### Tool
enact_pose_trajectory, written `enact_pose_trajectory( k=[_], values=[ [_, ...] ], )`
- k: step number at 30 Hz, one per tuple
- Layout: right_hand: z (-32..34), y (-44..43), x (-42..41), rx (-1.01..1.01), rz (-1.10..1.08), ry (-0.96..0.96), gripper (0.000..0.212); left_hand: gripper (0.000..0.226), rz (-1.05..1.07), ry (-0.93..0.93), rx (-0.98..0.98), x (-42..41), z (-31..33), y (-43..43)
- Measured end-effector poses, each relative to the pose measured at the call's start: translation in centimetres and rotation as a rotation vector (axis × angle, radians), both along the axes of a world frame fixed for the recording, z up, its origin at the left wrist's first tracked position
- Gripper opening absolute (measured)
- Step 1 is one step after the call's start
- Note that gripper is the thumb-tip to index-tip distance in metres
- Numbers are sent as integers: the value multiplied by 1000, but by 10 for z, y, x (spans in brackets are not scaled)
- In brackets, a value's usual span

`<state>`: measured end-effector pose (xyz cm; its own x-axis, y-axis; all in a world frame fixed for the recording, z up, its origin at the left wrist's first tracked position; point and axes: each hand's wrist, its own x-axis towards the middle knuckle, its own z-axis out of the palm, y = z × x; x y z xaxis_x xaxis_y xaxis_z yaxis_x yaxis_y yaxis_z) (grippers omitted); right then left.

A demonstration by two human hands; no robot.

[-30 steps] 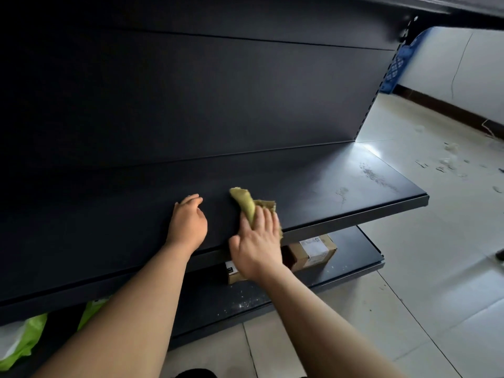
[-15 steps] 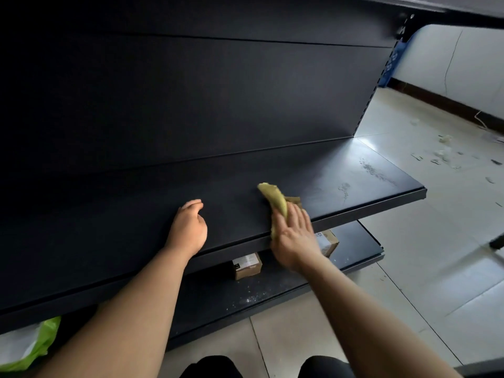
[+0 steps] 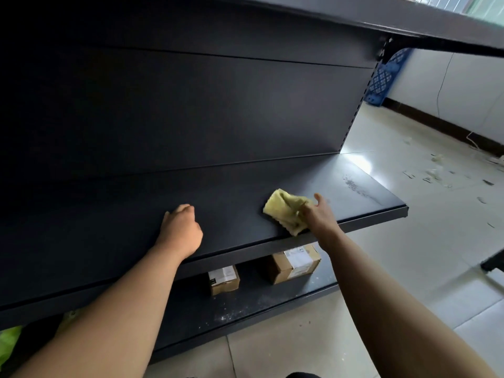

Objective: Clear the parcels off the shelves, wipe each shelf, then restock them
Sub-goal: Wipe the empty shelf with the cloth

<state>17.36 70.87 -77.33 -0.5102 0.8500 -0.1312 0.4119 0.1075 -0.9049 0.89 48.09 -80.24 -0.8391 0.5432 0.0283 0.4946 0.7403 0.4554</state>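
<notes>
The middle shelf (image 3: 245, 192) lies open rightward to its end, where a dusty smudge (image 3: 354, 186) sits. Below, a small parcel (image 3: 223, 279) and a larger parcel (image 3: 296, 263) stand apart on the bottom shelf (image 3: 245, 309). Your right hand (image 3: 317, 214) grips a yellow cloth (image 3: 283, 208) at the middle shelf's front edge; your left hand (image 3: 181, 230) rests farther left, fingers curled, holding nothing.

No wording can be read anywhere. The smaller parcel (image 3: 224, 281) on the lower shelf (image 3: 245, 309) carries a white label (image 3: 222, 272) across its top and a small black mark on its near side, but the print is too fine to make out. The larger parcel (image 3: 281, 266) beside it has a white label (image 3: 298, 256) with grey lines of print wrapped over its top and front, equally illegible.
</notes>
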Motion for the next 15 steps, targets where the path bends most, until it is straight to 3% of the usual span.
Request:
enact_pose_trajectory(
  k=[2,5,6,8,15],
  values=[
    [-8,15,12,443,-36,-365,60,41,-47,34,-3,12,3,22],
    [-20,17,14,933,406,-405,46,43,-101,45,10,29,1,62],
    [-27,17,12,978,554,-447,43,44,-111,38,14,34,-1,74],
    [-42,24,9,929,646,-533,44,46,-130,35,13,43,-6,97],
    [-50,127,51,758,364,-709,49,41,-72,59,-21,57,-17,142]
  ],
)
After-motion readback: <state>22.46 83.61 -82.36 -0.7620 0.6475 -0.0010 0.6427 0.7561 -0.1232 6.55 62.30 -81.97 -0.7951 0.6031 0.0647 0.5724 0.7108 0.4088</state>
